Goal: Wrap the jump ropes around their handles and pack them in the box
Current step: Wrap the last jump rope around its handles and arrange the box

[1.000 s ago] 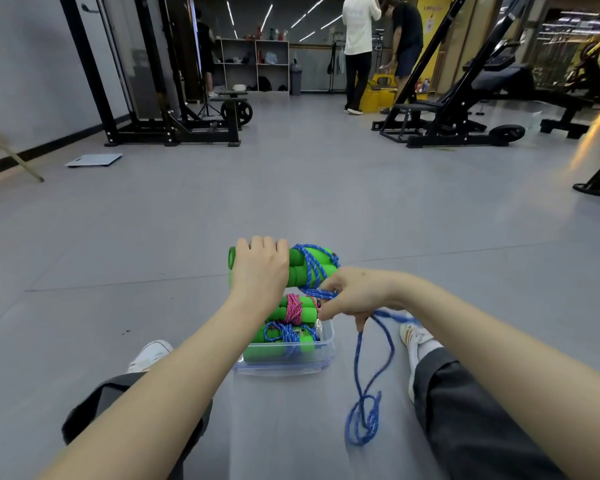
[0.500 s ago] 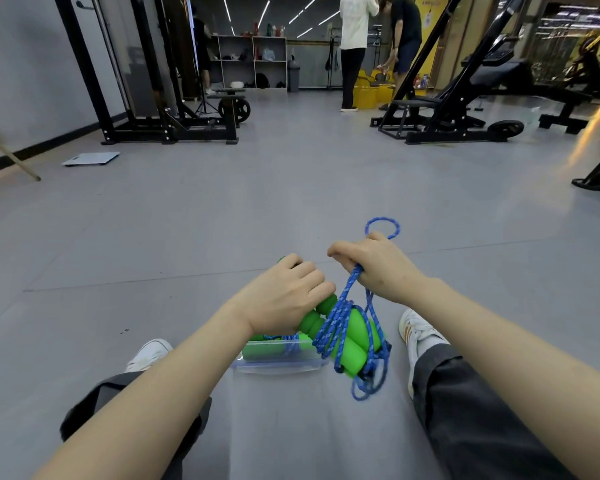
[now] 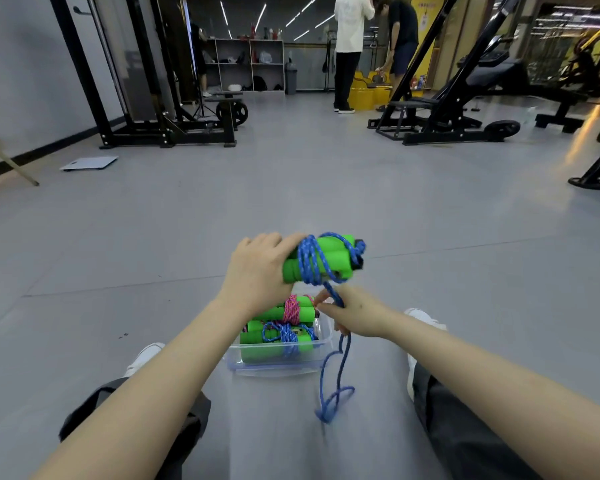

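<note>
Handles: the green pair was held at frame centre, above the box, leaving room to wind.
Rope: the blue rope was partly wound, its tail hanging to the floor.
Left grip: closed round the handles' left end, steadying them.
Right grip: pinching the rope just below, probably for tension.
Box: lower centre, holding two wrapped ropes.

The left forearm and right forearm are being stretched forward from the lower corners of the view, bare to the wrist. The left hand is being held higher and farther out, back upward, its fingers being curled over one end of the green handles. The right hand is being held lower and closer in, the blue rope being pinched at its fingertips.
</note>
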Motion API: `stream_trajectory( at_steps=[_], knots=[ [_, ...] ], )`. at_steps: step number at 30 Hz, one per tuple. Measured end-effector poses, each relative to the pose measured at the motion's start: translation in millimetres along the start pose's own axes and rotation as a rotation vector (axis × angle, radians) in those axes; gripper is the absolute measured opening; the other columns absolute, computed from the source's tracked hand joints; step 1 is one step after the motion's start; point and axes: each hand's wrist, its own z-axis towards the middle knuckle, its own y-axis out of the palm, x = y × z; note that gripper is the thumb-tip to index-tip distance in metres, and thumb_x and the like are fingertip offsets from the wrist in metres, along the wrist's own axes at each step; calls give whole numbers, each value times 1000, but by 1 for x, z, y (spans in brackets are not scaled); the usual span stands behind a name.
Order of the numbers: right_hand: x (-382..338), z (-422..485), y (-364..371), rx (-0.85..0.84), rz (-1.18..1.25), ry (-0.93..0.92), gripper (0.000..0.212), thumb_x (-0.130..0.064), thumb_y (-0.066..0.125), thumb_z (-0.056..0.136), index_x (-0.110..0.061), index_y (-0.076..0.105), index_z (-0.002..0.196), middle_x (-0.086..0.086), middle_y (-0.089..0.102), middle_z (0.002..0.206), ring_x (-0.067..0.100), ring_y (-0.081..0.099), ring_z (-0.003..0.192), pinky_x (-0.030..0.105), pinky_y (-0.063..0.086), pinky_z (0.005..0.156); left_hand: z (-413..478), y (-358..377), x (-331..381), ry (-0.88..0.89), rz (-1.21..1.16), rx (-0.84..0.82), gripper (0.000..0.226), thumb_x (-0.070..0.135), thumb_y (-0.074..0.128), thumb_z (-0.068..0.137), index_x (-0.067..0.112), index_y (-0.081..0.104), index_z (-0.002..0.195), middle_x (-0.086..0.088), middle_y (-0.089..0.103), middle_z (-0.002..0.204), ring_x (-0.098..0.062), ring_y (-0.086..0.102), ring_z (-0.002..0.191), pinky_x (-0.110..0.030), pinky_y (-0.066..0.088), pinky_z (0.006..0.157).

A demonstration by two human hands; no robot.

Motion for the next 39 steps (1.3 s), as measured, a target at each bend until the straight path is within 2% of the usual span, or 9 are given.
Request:
stream_trajectory(
  at_steps=[8, 12, 16, 21, 25, 32, 34, 37, 39],
  knots=[
    [-38, -8, 1, -245, -52, -19, 19, -2, 42, 80, -14, 56, 86, 3, 51, 53, 9, 50, 40, 22, 43, 50, -14, -3, -21, -387, 445, -273, 49, 15, 51, 80, 24, 46, 128, -6, 59, 96, -28, 56, 89, -33, 29, 69],
    [-54, -10, -20, -48, -337, -183, 21, -11, 46, 85, -19, 58, 71, 4, 49, 60, 23, 44, 59, 29, 31, 53, -20, -7, -24, -190, 674, -298, 48, 13, 55, 73, 25, 51, 120, 1, 59, 89, -21, 56, 81, -31, 26, 65],
    [-47, -7, -37, 245, -747, -331, 29, -8, 42, 87, -19, 65, 100, 5, 69, 95, 29, 58, 93, 34, 30, 78, -17, -2, -12, 186, 597, -332, 44, 14, 62, 59, 23, 64, 102, -1, 60, 74, -21, 58, 66, -29, 33, 58],
    [-11, 6, -48, 465, -846, -333, 38, -1, 50, 57, -18, 69, 84, -2, 64, 60, 27, 61, 66, 40, 50, 78, -18, 6, -1, 591, 357, -202, 52, 5, 41, 56, 19, 52, 105, -2, 53, 65, -22, 50, 55, -30, 40, 55],
    [6, 4, -50, 270, -593, -266, 48, 7, 39, 81, -16, 56, 119, -10, 52, 77, 22, 44, 85, 32, 33, 92, -14, 7, 12, 649, 195, -83, 38, 15, 43, 70, 11, 44, 108, 0, 58, 72, -23, 53, 61, -32, 42, 62],
    [-11, -14, -27, -136, -271, 66, 34, -9, 36, 99, -3, 44, 132, 4, 54, 125, 13, 48, 104, 9, 41, 85, -7, 9, 15, 423, 117, -38, 89, 23, 72, 47, 20, 40, 129, 1, 55, 72, -22, 51, 60, -30, 41, 58],
    [-16, -23, -17, -272, -204, 191, 33, -6, 30, 100, 2, 46, 127, 4, 57, 114, 11, 51, 93, -1, 36, 75, -11, 10, 11, 344, 135, -83, 93, 25, 75, 40, 25, 42, 127, 0, 55, 71, -22, 52, 58, -29, 41, 56],
    [-20, -16, 2, -218, 132, 124, 21, -16, 42, 97, -20, 54, 81, -8, 68, 57, 6, 52, 55, 4, 39, 50, -12, 9, 5, 216, 174, -62, 67, 27, 57, 54, 26, 44, 120, 0, 54, 66, -23, 53, 55, -27, 37, 54],
    [-19, -7, 1, -115, 186, 106, 20, -20, 46, 94, -24, 47, 74, -6, 51, 33, 17, 52, 47, 13, 54, 64, -11, 7, 2, 92, 197, -57, 57, 26, 43, 58, 25, 46, 116, -1, 51, 61, -24, 52, 51, -27, 34, 52]
  ],
)
